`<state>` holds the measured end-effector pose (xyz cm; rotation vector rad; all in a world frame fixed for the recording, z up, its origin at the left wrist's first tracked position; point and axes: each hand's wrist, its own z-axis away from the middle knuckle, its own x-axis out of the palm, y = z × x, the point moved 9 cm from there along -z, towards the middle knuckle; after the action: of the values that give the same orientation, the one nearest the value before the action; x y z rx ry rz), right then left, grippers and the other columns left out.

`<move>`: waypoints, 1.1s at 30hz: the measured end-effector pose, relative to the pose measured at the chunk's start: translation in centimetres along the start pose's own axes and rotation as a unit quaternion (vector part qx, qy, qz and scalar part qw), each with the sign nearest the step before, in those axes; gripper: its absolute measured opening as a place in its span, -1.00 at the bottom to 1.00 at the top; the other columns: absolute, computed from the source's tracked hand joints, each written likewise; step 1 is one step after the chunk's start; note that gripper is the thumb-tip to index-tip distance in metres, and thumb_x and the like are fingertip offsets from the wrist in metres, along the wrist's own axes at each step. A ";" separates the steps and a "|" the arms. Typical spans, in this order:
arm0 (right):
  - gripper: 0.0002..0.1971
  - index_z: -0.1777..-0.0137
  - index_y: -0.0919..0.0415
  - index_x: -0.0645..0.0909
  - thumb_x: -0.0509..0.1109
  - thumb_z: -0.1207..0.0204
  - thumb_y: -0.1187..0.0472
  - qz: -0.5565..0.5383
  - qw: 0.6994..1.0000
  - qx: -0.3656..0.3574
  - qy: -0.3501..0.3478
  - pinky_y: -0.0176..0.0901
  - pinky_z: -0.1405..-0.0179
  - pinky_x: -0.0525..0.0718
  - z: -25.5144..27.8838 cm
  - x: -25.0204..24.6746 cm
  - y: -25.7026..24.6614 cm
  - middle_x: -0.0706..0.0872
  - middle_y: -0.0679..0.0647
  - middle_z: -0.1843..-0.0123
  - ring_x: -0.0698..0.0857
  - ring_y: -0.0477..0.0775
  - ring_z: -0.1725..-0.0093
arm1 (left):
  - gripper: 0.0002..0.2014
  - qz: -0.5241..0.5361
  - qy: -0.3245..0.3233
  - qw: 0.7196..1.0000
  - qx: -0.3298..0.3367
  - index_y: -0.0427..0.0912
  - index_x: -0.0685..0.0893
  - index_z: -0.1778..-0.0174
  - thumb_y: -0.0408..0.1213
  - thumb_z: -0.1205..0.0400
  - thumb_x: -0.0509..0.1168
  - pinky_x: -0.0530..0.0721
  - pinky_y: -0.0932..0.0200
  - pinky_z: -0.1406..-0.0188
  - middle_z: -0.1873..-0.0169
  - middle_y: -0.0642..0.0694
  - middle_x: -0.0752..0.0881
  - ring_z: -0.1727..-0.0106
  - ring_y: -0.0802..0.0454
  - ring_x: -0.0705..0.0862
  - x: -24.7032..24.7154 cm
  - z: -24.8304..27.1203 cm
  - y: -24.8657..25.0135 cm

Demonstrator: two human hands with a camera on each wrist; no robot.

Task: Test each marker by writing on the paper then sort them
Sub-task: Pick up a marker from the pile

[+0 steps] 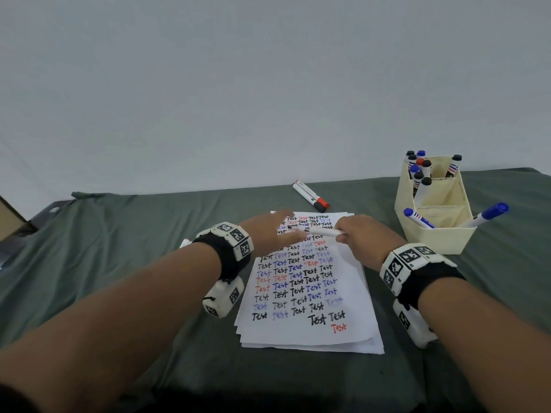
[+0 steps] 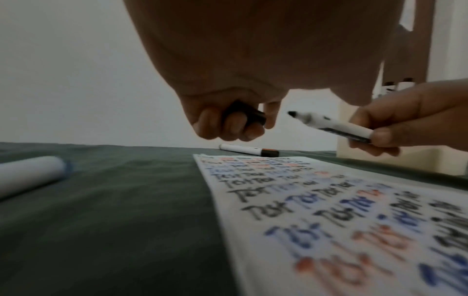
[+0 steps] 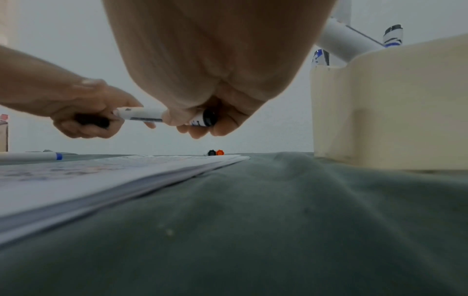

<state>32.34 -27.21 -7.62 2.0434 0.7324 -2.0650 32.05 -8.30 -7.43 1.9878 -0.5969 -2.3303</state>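
Note:
My right hand (image 1: pixel 360 236) grips a white marker (image 1: pixel 323 232) by its rear end and holds it level above the top of the paper (image 1: pixel 310 335). In the left wrist view the marker (image 2: pixel 331 126) is uncapped, its black tip pointing left. My left hand (image 1: pixel 277 234) is just left of the tip, and its curled fingers (image 2: pixel 235 126) hold the black cap (image 2: pixel 243 116), a small gap away from the tip. The sheet tops a small stack and is covered with rows of "Test" in black, blue and red.
A cream organizer (image 1: pixel 438 236) with several markers in its compartments stands at the right. Two capped markers (image 1: pixel 310 198), one red and one black, lie behind the paper. A blue marker (image 2: pixel 27 174) lies on the green cloth to the left. A cardboard box (image 1: pixel 12 222) is at the far left.

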 end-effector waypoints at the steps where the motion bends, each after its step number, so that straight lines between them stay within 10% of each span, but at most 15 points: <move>1: -0.85 -0.13 0.14 0.61 0.27 -0.78 0.10 -0.001 1.000 0.007 0.002 -0.16 0.19 0.41 0.0 -0.1 0.2 0.56 -0.03 0.10 0.49 -0.06 0.16 | -0.28 0.010 0.002 1.000 -0.020 0.16 0.32 -0.55 0.48 -0.55 0.05 0.59 0.06 0.07 0.01 0.03 0.66 0.11 0.11 0.63 -0.3 0.2 -1.2; 6: -0.88 -0.10 0.13 0.60 0.28 -0.78 0.11 -0.011 1.000 0.017 0.007 -0.13 0.14 0.47 0.2 -0.3 0.3 0.61 0.02 0.04 0.54 -0.01 0.10 | -0.58 -0.058 0.020 0.992 -0.106 -0.15 0.38 -0.49 -0.40 -0.70 0.19 0.60 0.09 0.14 -0.01 -0.11 0.73 0.11 -0.03 0.68 -2.8 1.7 -6.6; 15: -0.87 -0.11 0.14 0.59 0.28 -0.78 0.10 -0.006 1.000 0.021 0.002 -0.12 0.13 0.48 0.4 -0.6 0.1 0.64 0.03 0.01 0.56 0.00 0.09 | -0.64 -0.170 -0.025 0.981 -0.095 -0.10 0.72 -0.32 -0.47 -0.67 0.22 0.58 0.17 -0.12 -0.21 -0.10 0.75 -0.22 -0.09 0.70 -3.2 1.1 -8.5; 25: -0.88 -0.08 0.11 0.54 0.26 -0.78 0.09 -0.010 1.000 0.019 0.002 -0.12 0.13 0.43 0.5 -0.6 0.0 0.64 0.04 -0.03 0.55 0.02 0.05 | -0.60 -0.113 0.016 0.987 -0.112 -0.06 0.59 -0.44 -0.34 -0.66 0.34 0.58 0.13 -0.21 -0.25 -0.08 0.70 -0.25 -0.05 0.65 -2.3 0.1 -9.7; 33: -0.89 -0.08 0.05 0.50 0.22 -0.80 0.06 -0.037 0.999 0.026 0.007 -0.15 0.24 0.40 0.2 -0.1 0.5 0.60 -0.01 -0.01 0.51 -0.12 0.18 | -0.26 -0.225 0.083 0.971 -0.003 0.32 0.23 -0.64 0.40 -0.54 0.24 0.07 -0.32 -0.68 -0.75 0.00 -0.02 -0.74 -0.16 -0.06 -0.9 0.8 -3.9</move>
<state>32.40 -27.75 -7.61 2.0897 0.7759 -2.1341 32.38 -4.22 -7.63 2.4996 -0.1362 -2.3323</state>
